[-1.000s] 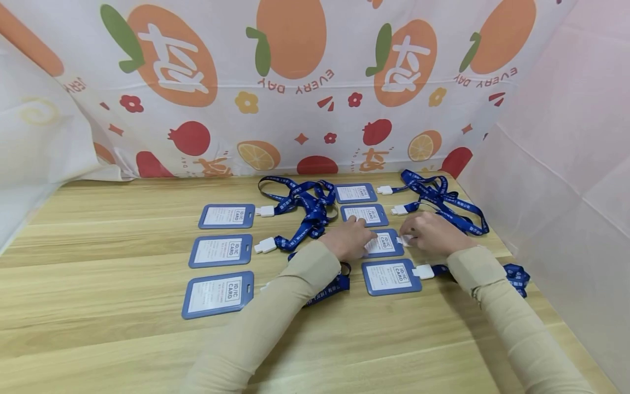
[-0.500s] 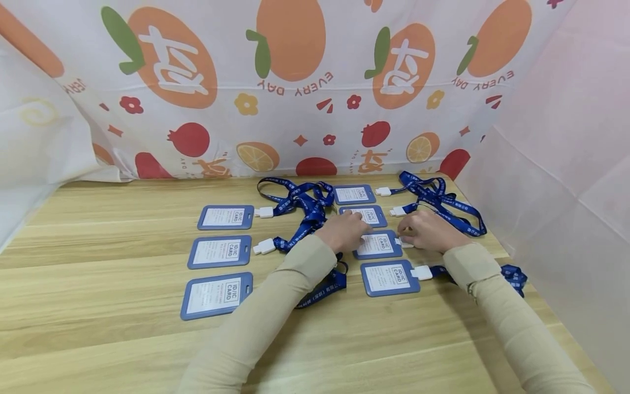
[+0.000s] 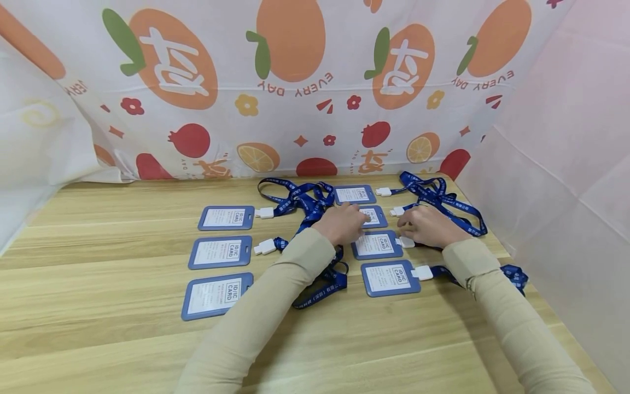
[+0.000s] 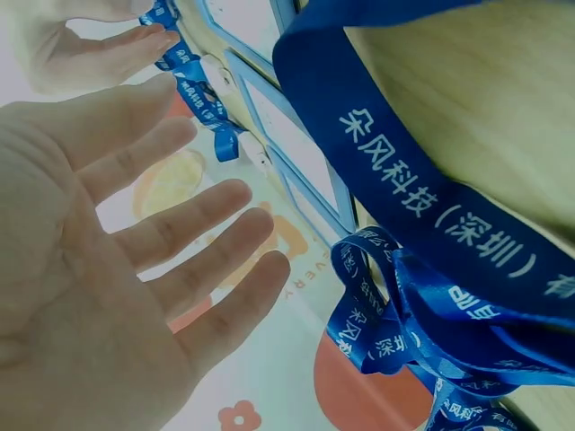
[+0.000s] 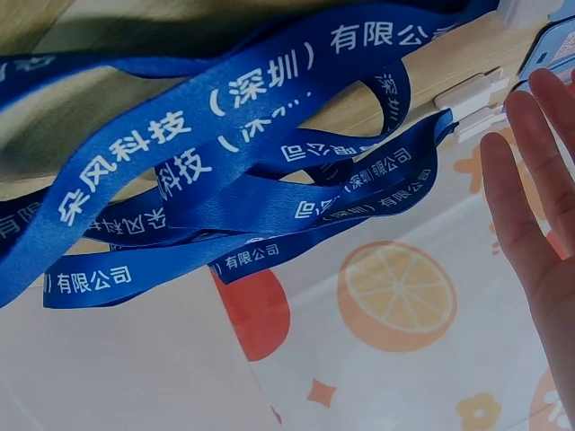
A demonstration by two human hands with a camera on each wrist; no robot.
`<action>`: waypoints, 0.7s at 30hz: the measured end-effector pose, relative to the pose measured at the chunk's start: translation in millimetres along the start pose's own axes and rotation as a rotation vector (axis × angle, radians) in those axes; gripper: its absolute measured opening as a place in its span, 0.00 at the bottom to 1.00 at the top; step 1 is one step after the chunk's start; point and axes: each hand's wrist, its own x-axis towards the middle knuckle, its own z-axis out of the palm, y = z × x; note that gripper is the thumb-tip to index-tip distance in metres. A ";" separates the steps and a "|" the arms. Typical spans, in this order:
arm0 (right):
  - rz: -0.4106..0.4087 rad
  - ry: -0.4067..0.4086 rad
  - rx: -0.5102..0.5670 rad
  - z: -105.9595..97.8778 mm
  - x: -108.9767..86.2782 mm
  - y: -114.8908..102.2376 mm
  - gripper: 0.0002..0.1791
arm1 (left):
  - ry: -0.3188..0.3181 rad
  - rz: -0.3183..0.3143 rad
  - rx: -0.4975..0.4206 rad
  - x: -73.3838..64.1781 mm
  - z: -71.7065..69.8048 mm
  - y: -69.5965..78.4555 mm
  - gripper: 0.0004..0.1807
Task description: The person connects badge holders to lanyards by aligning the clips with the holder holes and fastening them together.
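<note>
Blue-framed ID card holders lie in two columns on the wooden table. My left hand (image 3: 342,223), fingers spread in its wrist view, hovers at the left of the right column. It overlaps the second card holder (image 3: 376,216) and comes close to the third card holder (image 3: 376,244). Just right of the third one, my right hand (image 3: 429,225) is above its white clip (image 3: 406,242), fingers extended and holding nothing. A blue lanyard (image 5: 260,171) with white lettering spreads below that wrist. The nearest card holder (image 3: 390,278) lies flat with its clip and lanyard to the right.
Three more card holders form the left column, among them a front one (image 3: 211,298) partly behind the left sleeve. Tangled blue lanyards (image 3: 307,202) lie between the columns, others (image 3: 443,200) at the back right. A fruit-print cloth (image 3: 295,126) hangs behind the table (image 3: 123,246).
My left hand has drawn back off the third card holder, towards the far left. The holder now sits slightly further left. My right hand has lifted off the white clip, which shows more.
</note>
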 end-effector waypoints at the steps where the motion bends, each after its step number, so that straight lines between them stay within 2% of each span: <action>1: 0.002 -0.001 0.001 0.2 0.0 0.2 0.09 | 0.000 0.000 0.000 0.5 0.2 -0.6 0.23; 13: 0.018 -0.021 0.025 -2.4 2.5 1.7 0.09 | 0.017 -0.004 -0.038 2.7 -0.1 -4.7 0.21; 21: 0.043 -0.016 0.023 -3.1 5.1 3.1 0.10 | 0.028 -0.029 -0.039 4.3 1.0 -8.7 0.21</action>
